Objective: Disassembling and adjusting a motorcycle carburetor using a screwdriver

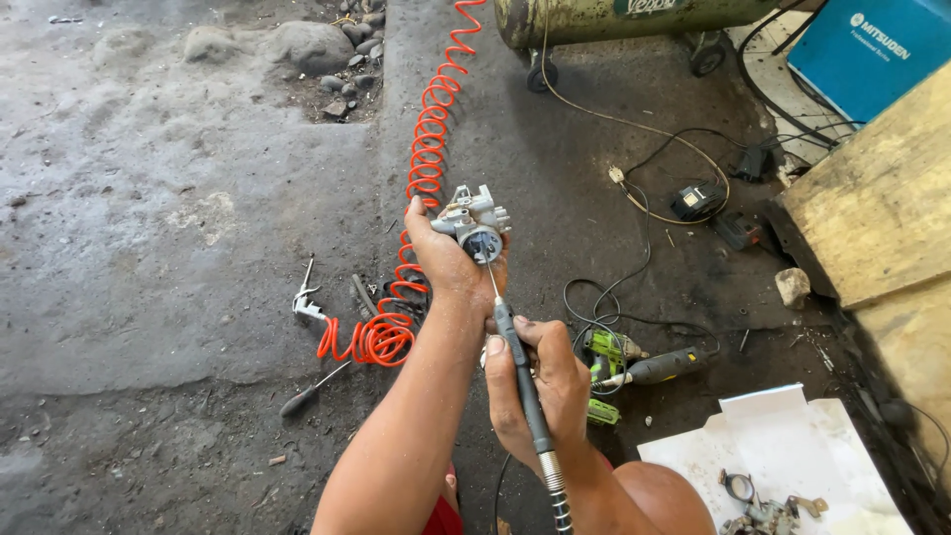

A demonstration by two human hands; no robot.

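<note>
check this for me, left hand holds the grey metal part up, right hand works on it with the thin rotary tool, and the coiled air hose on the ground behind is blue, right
Not quite: the coiled air hose is orange-red, not blue, as the head view shows. The rest holds: the left hand holds up the grey metal part, and the right hand works on it with the thin rotary tool.

Repair workshop, rough concrete floor (149, 248): coiled orange air hose (426, 149), compressor tank (614, 20), rotary tool (659, 369), screwdriver (309, 393), scattered metal parts (763, 505).

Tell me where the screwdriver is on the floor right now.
In the head view the screwdriver lies on the concrete floor, left of the person's left forearm, just below the bunched end of the orange coiled air hose.
</note>
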